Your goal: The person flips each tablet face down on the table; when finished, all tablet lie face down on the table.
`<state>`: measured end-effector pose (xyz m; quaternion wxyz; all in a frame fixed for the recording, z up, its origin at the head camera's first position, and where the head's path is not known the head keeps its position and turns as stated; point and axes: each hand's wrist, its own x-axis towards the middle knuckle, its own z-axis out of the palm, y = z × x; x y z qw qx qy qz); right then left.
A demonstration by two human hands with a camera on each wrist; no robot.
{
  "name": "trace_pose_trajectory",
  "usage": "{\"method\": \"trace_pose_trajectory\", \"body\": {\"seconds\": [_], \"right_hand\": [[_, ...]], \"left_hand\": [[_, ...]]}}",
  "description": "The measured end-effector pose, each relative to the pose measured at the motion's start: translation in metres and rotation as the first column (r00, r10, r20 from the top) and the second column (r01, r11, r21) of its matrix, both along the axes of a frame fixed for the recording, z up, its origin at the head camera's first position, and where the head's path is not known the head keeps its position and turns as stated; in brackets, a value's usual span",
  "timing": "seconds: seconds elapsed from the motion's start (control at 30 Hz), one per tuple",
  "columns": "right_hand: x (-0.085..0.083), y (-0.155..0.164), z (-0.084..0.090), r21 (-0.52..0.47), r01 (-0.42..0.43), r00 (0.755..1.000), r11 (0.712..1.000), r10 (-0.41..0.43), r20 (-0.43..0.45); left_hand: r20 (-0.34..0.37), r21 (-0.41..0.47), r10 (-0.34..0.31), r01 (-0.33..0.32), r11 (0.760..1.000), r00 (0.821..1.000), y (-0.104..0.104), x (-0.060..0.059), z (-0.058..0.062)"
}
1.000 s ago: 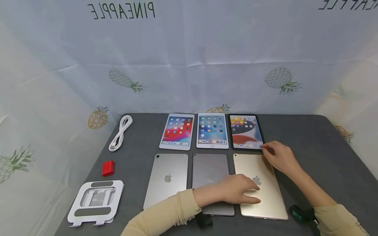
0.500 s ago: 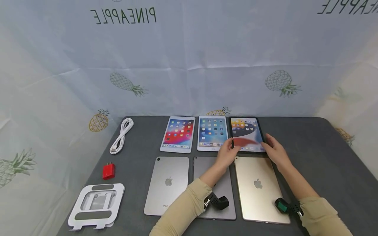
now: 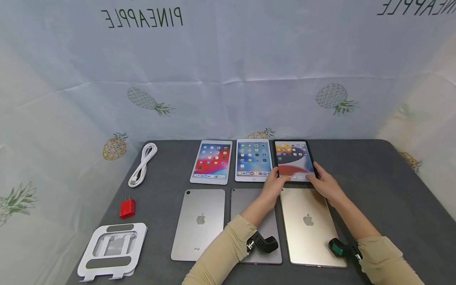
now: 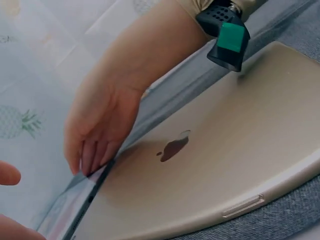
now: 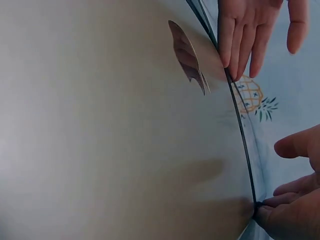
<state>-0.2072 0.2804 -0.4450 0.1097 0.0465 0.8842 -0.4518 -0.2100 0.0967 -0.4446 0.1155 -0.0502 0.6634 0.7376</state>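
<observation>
A black-framed tablet (image 3: 293, 158) lies screen up at the right end of the back row. My left hand (image 3: 275, 186) is at its lower left corner, fingers along the left edge. Opposite it, my right hand (image 3: 325, 186) has its fingers at the right edge. Both thumbs overlap the lower screen in the head view. In the right wrist view, the left hand (image 5: 250, 37) has straight fingers reaching the tablet's thin edge and its thumb held apart. The gold tablet (image 3: 311, 233) lies back up just in front, below the hands.
Two white tablets (image 3: 211, 161) (image 3: 253, 160) lie screen up to the left. In front are a silver tablet (image 3: 199, 221) and a grey tablet (image 3: 267, 233), partly under the left arm. A white cable (image 3: 142, 164), red charger (image 3: 127, 208) and folded white stand (image 3: 112, 250) lie at far left.
My left hand has left the gold tablet and moved up to the black tablet's left side. My right hand stays at its right side, its thumb now further over the screen.
</observation>
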Motion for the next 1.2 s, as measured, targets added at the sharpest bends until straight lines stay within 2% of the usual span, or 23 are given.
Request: {"method": "trace_pose_trajectory", "body": {"seconds": [0.17, 0.3, 0.5, 0.67, 0.77, 0.83, 0.9, 1.03, 1.2], "right_hand": [[-0.002, 0.0, 0.0, -0.033, 0.008, 1.0, 0.999, -0.008, -0.005], [-0.004, 0.002, 0.0, -0.08, 0.006, 1.0, 0.997, -0.006, -0.009], [-0.004, 0.005, 0.002, -0.105, -0.01, 1.0, 0.994, 0.01, -0.001], [-0.005, 0.006, 0.003, -0.092, -0.015, 1.0, 0.996, 0.015, -0.001], [-0.005, 0.004, 0.002, -0.071, -0.01, 1.0, 0.997, 0.01, -0.005], [-0.005, 0.003, 0.002, -0.059, -0.011, 1.0, 0.998, 0.011, -0.006], [-0.005, 0.002, 0.003, -0.045, -0.015, 1.0, 0.999, 0.015, -0.01], [-0.006, -0.003, 0.003, 0.022, -0.04, 0.999, 0.999, 0.041, -0.02], [-0.004, -0.013, 0.003, 0.139, -0.085, 0.984, 0.987, 0.105, -0.143]], "left_hand": [[0.018, 0.031, -0.007, 0.007, 1.0, 1.0, -0.002, -0.004, 0.005], [0.067, 0.085, -0.035, 0.03, 0.996, 0.997, -0.006, -0.01, 0.008], [0.157, 0.173, -0.023, -0.005, 0.985, 0.987, -0.01, -0.018, 0.011], [0.162, 0.194, 0.002, -0.034, 0.98, 0.987, -0.011, -0.021, 0.01], [0.168, 0.176, 0.042, -0.072, 0.982, 0.985, -0.011, -0.023, 0.007], [0.159, 0.197, 0.059, -0.09, 0.976, 0.985, -0.011, -0.025, 0.005], [0.142, 0.226, 0.046, -0.078, 0.971, 0.989, -0.009, -0.026, 0.005], [0.115, 0.324, -0.001, -0.036, 0.945, 0.993, -0.004, -0.024, 0.008], [0.131, 0.483, -0.047, -0.023, 0.876, 0.99, -0.002, -0.021, 0.009]]}}
